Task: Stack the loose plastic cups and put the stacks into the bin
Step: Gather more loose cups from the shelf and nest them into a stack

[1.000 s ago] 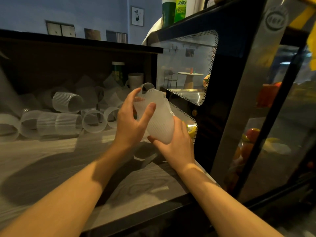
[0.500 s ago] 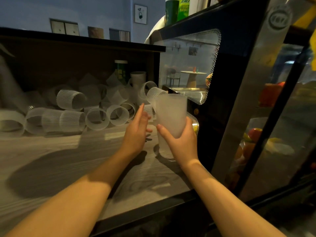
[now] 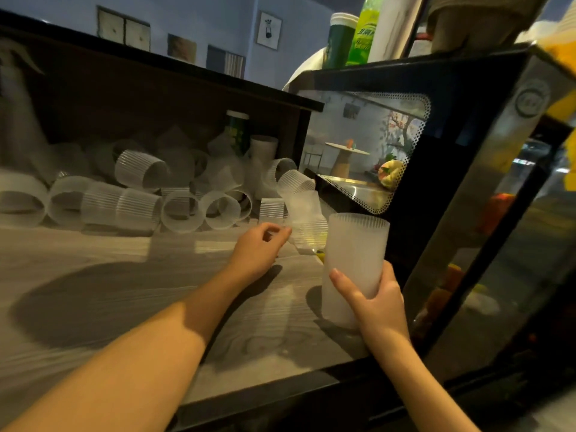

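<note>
**Cups gathered at a wood-grain counter**

Head view: A person's right hand (image 3: 378,302) gripped a tall stack of frosted plastic cups (image 3: 353,266), fingers and thumb curled round its lower half, the stack held upright with its base at or just above the grey wood-grain surface (image 3: 124,294); whether it touched could not be told. The left hand (image 3: 260,249) reached forward with fingertips pinched on the edge of a blurred, tilted ribbed cup (image 3: 307,222), which sat just left of the stack's rim. Behind the hands, a heap of loose ribbed cups (image 3: 140,194) lay mostly on their sides along the back of the surface, beneath a dark shelf (image 3: 174,70). A green-labelled canister (image 3: 237,129) and an upright pale cup (image 3: 263,151) stood at the rear of the heap. To the right stood a glass-fronted display case (image 3: 467,169), holding fruit-coloured shapes too blurred to identify. A green paper cup (image 3: 341,39) and a green bottle (image 3: 363,29) stood on top of the case. Framed pictures (image 3: 123,28) hung on the blue wall behind.
</note>
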`<state>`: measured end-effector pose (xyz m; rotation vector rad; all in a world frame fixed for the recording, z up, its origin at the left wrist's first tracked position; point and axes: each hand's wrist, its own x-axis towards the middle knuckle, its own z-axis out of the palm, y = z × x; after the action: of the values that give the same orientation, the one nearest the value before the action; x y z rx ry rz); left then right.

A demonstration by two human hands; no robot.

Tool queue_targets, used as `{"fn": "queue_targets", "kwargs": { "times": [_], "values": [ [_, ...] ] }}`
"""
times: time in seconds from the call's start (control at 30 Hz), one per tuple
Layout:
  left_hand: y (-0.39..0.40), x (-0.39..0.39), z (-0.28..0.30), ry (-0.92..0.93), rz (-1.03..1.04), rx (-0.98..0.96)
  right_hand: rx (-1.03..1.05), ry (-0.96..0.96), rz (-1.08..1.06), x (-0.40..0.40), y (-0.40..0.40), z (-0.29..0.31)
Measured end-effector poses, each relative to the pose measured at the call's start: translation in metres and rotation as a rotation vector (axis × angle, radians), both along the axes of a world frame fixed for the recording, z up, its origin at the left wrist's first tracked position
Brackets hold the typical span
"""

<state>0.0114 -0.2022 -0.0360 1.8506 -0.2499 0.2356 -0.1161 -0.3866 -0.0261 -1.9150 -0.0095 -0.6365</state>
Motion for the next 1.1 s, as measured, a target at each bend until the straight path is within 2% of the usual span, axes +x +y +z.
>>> {"fn": "queue_targets", "kwargs": {
  "times": [0.13, 0.37, 0.53, 0.93, 1.1],
  "values": [
    [-0.014, 0.02, 0.006, 0.043, 0.024, 0.121, 0.043, 0.02, -0.007, -0.004, 0.004, -0.002],
    [-0.042, 0.05, 0.006, 0.118, 0.017, 0.218, 0.056, 0.07, -0.04, -0.004, 0.009, 0.003],
    [-0.054, 0.056, -0.001, 0.153, 0.086, 0.228, 0.051, 0.055, -0.028, -0.003, 0.008, 0.001],
    [0.005, 0.025, 0.014, 0.055, 0.001, -0.231, 0.046, 0.053, -0.026, -0.004, 0.006, 0.0],
    [0.04, -0.005, 0.036, -0.024, 0.005, -0.32, 0.021, 0.033, -0.028, -0.005, 0.006, -0.002]
  ]
}}
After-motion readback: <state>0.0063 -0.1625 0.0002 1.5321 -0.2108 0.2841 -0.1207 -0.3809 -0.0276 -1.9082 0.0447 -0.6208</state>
